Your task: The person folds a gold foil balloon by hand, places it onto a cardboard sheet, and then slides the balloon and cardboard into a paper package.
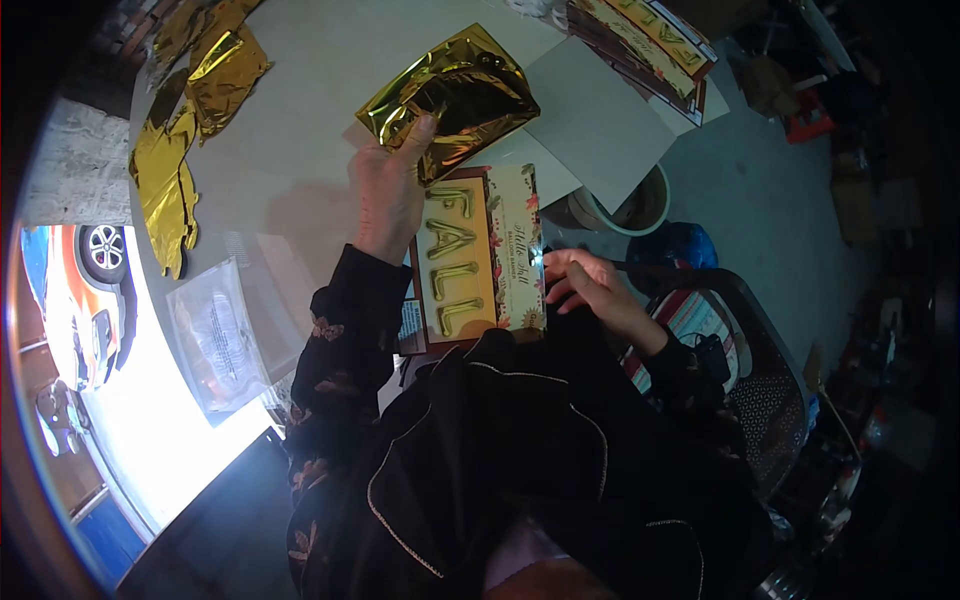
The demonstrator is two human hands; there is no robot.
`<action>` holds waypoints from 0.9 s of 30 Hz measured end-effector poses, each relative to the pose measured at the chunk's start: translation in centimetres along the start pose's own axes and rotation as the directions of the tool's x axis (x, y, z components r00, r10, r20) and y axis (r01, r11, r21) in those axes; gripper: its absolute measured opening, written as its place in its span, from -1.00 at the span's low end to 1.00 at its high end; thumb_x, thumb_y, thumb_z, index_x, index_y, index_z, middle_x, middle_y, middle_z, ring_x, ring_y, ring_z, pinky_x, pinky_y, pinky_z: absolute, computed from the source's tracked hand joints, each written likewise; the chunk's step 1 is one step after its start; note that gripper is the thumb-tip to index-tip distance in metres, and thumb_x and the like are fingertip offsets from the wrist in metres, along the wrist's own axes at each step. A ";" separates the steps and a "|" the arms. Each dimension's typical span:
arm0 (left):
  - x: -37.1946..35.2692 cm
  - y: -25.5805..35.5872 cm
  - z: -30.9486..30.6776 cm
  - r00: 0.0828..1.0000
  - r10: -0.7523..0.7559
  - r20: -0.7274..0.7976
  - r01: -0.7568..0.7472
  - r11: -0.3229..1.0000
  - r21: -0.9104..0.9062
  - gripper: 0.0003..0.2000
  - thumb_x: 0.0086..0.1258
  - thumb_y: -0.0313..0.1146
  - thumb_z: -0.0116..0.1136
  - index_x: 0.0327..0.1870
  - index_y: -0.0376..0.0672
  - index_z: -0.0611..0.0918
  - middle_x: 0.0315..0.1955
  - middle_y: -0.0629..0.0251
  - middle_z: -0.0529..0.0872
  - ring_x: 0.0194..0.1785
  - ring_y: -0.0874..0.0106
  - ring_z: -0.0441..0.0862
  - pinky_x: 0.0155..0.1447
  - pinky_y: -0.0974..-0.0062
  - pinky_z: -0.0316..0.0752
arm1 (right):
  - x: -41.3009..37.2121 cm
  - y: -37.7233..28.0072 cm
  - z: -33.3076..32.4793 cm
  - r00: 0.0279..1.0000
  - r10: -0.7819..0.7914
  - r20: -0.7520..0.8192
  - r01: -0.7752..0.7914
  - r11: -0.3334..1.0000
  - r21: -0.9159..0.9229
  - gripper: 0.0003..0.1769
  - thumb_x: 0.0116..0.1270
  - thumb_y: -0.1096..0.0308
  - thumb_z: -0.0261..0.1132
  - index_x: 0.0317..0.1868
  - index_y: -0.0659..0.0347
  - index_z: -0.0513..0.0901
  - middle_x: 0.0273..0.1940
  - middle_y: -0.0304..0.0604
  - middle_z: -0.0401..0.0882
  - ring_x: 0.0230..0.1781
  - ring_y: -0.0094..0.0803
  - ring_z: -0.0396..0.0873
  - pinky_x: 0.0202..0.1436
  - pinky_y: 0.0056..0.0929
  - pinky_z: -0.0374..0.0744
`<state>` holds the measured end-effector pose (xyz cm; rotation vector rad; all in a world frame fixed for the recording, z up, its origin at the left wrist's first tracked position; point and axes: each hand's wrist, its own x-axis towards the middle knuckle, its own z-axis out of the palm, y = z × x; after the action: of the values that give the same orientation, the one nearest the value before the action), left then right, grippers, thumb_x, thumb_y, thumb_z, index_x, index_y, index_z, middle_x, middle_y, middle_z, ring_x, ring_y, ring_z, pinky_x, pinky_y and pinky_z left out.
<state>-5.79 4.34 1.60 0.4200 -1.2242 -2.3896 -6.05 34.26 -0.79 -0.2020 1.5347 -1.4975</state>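
Thumb on top, my left hand [388, 200] grips a folded packet of shiny gold foil [490, 95] and holds it over the table. Just below it lies a printed card [455, 265] with gold balloon letters spelling "FALL" and the words "Hello Fall Balloon Banner", close against my front. My right hand [605, 295] is at the card's right edge, its fingers loosely bent and apart, with nothing seen in them. The fingertips are right at the card's border.
Loose gold foil sheets [165, 180] lie along the table's left edge, above a clear plastic bag [218, 335]. More printed cards [650, 50] and a plain grey sheet [600, 120] are at the upper right. A round bin [655, 205] and a chair [770, 400] stand to the right.
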 end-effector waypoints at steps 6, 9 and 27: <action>-0.2 3.9 -1.5 0.991 0.123 -0.048 -0.123 0.992 0.003 -0.80 0.50 -0.49 0.24 0.09 -0.24 0.62 -0.10 0.29 0.72 -0.12 0.53 0.64 0.00 0.51 0.59 | 1.3 -4.4 4.9 0.957 -0.287 0.045 0.284 0.956 0.072 -0.71 0.54 0.35 0.24 0.10 0.41 0.63 -0.13 -0.28 0.70 -0.18 -0.71 0.58 -0.14 -0.61 0.57; -0.3 9.0 -4.4 0.952 0.294 -0.082 -0.303 0.946 -0.119 -0.85 0.55 -0.53 0.16 0.05 -0.26 0.62 -0.17 0.30 0.70 -0.17 0.58 0.65 -0.06 0.59 0.63 | -0.1 -10.0 4.4 0.860 -0.503 -0.089 0.468 0.846 -0.257 -0.84 0.49 0.47 0.22 -0.10 0.38 0.68 -0.31 -0.32 0.68 -0.33 -0.72 0.55 -0.26 -0.60 0.50; -8.3 14.6 -10.3 0.681 0.490 -0.544 -0.377 0.872 0.313 -0.74 0.54 -0.39 0.22 0.11 -0.36 0.64 -0.08 0.22 0.72 -0.06 0.51 0.70 -0.01 0.54 0.63 | 9.4 -13.3 8.8 0.643 -0.542 0.542 0.653 0.017 -0.757 -0.48 0.29 0.33 0.42 0.25 0.25 0.56 0.03 -0.06 0.63 0.10 -0.02 0.57 0.21 -0.18 0.54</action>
<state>9.34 -6.32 8.42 0.7847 -1.0670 -1.5489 -11.32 18.61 7.60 -1.8674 2.2092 -0.8391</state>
